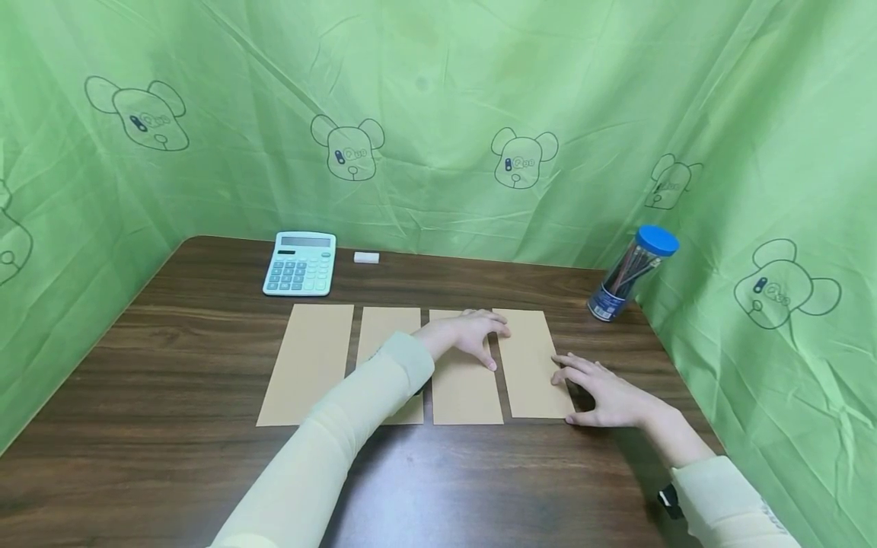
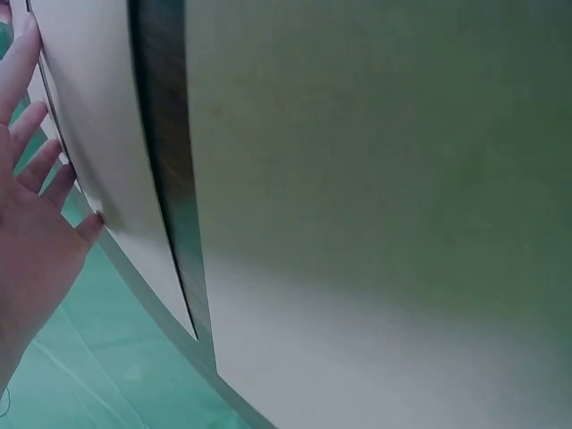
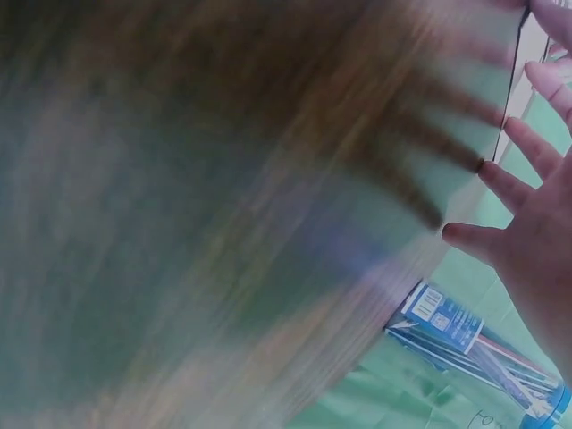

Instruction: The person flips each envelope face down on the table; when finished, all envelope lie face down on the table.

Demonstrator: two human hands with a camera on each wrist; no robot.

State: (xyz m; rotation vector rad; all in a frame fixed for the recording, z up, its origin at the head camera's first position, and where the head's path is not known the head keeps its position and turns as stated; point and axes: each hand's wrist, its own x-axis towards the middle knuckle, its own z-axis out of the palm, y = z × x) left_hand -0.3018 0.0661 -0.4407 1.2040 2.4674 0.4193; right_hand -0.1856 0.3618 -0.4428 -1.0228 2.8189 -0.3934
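Several tan rectangular cards, perhaps stiff paper, lie side by side in a row with narrow gaps. My left hand (image 1: 469, 335) reaches over the third card (image 1: 466, 396). Its spread fingertips are at the left edge of the rightmost card (image 1: 530, 365). On that card's other side, my right hand (image 1: 606, 392) has its fingers spread, fingertips and thumb along the right edge. The left forearm covers part of the second card (image 1: 390, 323). The leftmost card (image 1: 315, 350) lies apart from both hands. Neither hand grips anything.
A light blue calculator (image 1: 299, 264) and a small white eraser-like block (image 1: 366, 258) are at the back left. Right of the cards stands a clear tube of pencils (image 1: 626, 274) with a blue lid. Green curtains (image 1: 438, 152) enclose the brown table (image 1: 171, 365).
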